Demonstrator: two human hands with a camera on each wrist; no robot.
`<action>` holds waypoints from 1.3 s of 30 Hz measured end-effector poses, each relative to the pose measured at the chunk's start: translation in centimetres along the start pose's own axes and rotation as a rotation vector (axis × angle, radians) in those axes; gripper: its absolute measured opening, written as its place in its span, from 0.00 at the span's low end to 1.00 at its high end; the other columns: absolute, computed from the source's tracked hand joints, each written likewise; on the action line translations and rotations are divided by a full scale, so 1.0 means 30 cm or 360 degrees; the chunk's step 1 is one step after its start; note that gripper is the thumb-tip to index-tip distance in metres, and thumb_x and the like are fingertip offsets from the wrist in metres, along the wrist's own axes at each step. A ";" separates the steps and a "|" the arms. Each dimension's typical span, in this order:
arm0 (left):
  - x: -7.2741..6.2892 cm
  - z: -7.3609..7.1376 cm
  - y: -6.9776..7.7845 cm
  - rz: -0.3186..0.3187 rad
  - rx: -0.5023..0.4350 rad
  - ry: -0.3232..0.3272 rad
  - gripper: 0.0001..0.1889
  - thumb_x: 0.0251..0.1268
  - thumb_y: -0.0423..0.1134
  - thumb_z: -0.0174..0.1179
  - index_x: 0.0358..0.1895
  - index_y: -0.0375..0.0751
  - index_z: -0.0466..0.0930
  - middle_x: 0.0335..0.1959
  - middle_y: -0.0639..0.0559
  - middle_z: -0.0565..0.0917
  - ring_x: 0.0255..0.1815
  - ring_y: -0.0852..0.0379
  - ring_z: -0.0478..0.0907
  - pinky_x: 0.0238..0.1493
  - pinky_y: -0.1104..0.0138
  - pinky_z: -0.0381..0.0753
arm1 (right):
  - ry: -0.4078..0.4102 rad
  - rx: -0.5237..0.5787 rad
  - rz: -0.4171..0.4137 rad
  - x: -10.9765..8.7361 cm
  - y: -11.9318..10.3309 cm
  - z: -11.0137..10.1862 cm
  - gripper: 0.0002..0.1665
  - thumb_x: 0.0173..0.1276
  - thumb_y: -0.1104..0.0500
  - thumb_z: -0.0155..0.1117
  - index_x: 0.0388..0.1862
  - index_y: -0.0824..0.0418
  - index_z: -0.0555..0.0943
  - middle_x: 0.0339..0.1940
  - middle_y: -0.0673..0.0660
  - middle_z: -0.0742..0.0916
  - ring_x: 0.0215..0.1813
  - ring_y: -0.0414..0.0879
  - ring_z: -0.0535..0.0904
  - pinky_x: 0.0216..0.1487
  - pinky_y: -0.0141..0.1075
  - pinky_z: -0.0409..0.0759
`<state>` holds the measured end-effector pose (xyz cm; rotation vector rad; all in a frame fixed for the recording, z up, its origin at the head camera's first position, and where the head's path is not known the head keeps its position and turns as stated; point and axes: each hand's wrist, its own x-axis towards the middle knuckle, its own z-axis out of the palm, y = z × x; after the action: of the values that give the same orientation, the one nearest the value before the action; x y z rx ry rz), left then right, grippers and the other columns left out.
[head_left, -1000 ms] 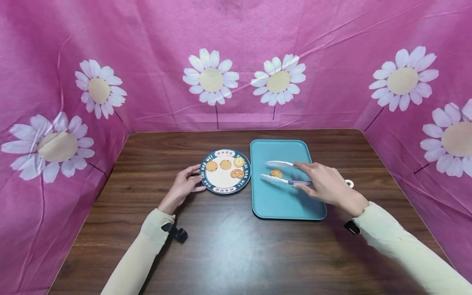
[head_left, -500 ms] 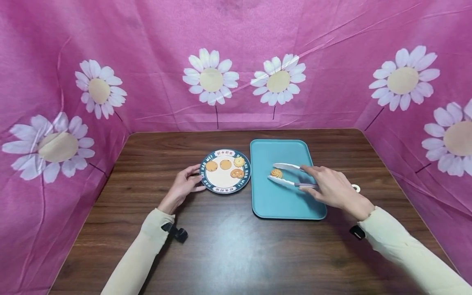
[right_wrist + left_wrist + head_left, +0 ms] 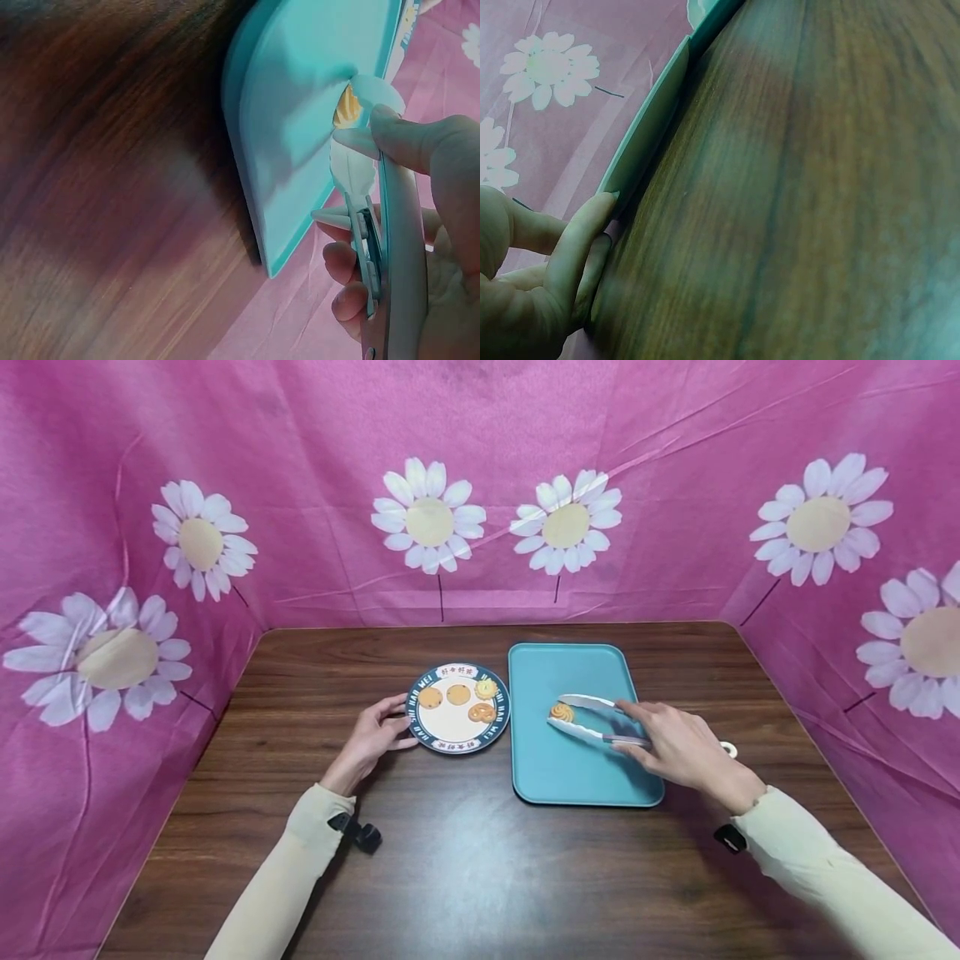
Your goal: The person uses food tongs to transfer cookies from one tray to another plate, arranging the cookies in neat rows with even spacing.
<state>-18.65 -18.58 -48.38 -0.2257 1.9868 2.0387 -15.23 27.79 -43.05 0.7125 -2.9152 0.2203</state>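
Note:
In the head view my left hand point(image 3: 369, 739) holds the left rim of a round plate point(image 3: 458, 745), white with a dark blue patterned border. Two round cookies point(image 3: 458, 695), a pale flower-shaped cookie point(image 3: 485, 690) and a pretzel point(image 3: 482, 713) lie on it. My right hand point(image 3: 678, 745) grips tongs point(image 3: 576, 729) with white tips and greyish handles. Their tips stand on either side of a swirl cookie point(image 3: 562, 714) on the turquoise tray point(image 3: 577, 777). In the right wrist view, this cookie point(image 3: 347, 106) shows partly behind the tong tips.
The tray stands just right of the plate on a dark wooden table point(image 3: 450, 868). A pink cloth point(image 3: 495, 585) with white daisies hangs behind the table and along both sides. A white ring point(image 3: 728, 750) at the tongs' rear end shows past my right hand.
My right hand has drawn back to the right and slightly nearer me. The tongs' tips have come closer together around the swirl cookie. The left hand and plate have stayed in place.

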 end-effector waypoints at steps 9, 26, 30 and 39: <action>0.001 0.000 0.001 -0.0019 -0.0006 -0.0010 0.30 0.77 0.22 0.49 0.80 0.34 0.61 0.71 0.33 0.66 0.49 0.60 0.80 0.51 0.67 0.95 | 0.0002 -0.0005 0.0024 -0.021 -0.001 0.005 0.38 0.67 0.41 0.74 0.69 0.60 0.79 0.51 0.66 0.90 0.42 0.54 0.87 0.29 0.54 0.91; -0.009 0.000 0.009 -0.0034 0.0010 -0.0001 0.30 0.78 0.22 0.48 0.80 0.36 0.61 0.72 0.34 0.65 0.50 0.61 0.80 0.51 0.68 0.95 | 0.0030 -0.0019 0.0038 -0.026 -0.012 0.013 0.38 0.68 0.41 0.74 0.70 0.59 0.79 0.51 0.66 0.90 0.41 0.54 0.86 0.29 0.54 0.91; -0.004 -0.001 0.004 -0.0032 0.0019 -0.0007 0.30 0.78 0.23 0.48 0.80 0.35 0.61 0.72 0.34 0.65 0.49 0.61 0.80 0.50 0.69 0.95 | 0.0056 -0.0018 0.0026 -0.016 -0.018 0.016 0.38 0.68 0.41 0.73 0.70 0.58 0.79 0.51 0.65 0.90 0.45 0.57 0.88 0.30 0.57 0.91; -0.002 0.001 0.004 -0.0020 0.0008 -0.0010 0.29 0.78 0.22 0.48 0.80 0.36 0.61 0.72 0.33 0.66 0.50 0.60 0.80 0.51 0.68 0.95 | 0.0127 0.0016 -0.0034 0.029 -0.049 0.021 0.37 0.68 0.41 0.73 0.69 0.59 0.79 0.50 0.64 0.91 0.42 0.56 0.88 0.26 0.55 0.89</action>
<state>-18.64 -18.55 -48.23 -0.2298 1.9815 2.0244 -15.37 26.00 -43.37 0.7185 -2.8319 0.2550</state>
